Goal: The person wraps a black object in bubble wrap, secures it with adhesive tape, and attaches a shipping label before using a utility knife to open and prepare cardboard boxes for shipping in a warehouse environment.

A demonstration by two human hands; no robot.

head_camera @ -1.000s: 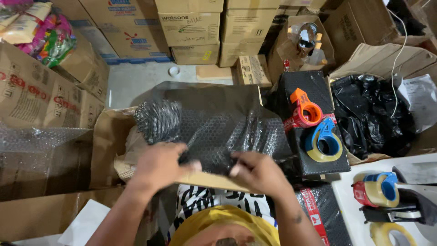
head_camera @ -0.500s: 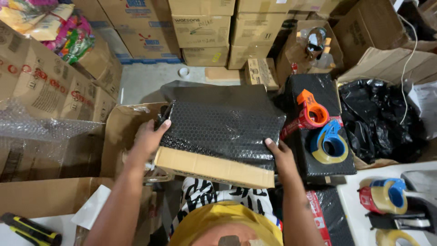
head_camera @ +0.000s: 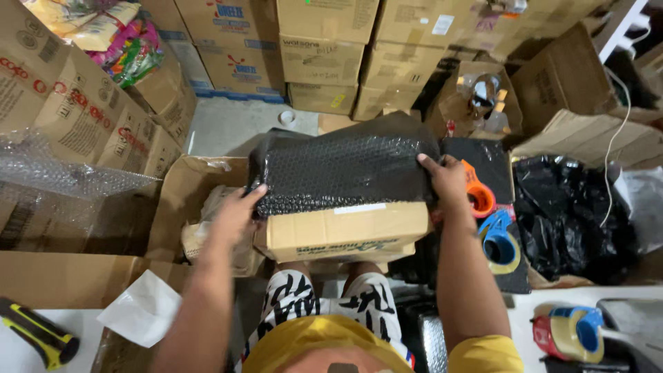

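Head view: you're gripping both ends of the cardboard box (head_camera: 345, 231) mid-frame, left hand (head_camera: 235, 214) and right hand (head_camera: 449, 183) pressing black bubble wrap (head_camera: 342, 166) over its top; front's looking bare yet.

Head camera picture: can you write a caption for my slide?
Two hands, left hand and right hand, hold black bubble wrap over a cardboard box.

Grey concrete floor (head_camera: 228, 124): stacked cardboard boxes (head_camera: 324, 59), tape roll (head_camera: 286, 118).
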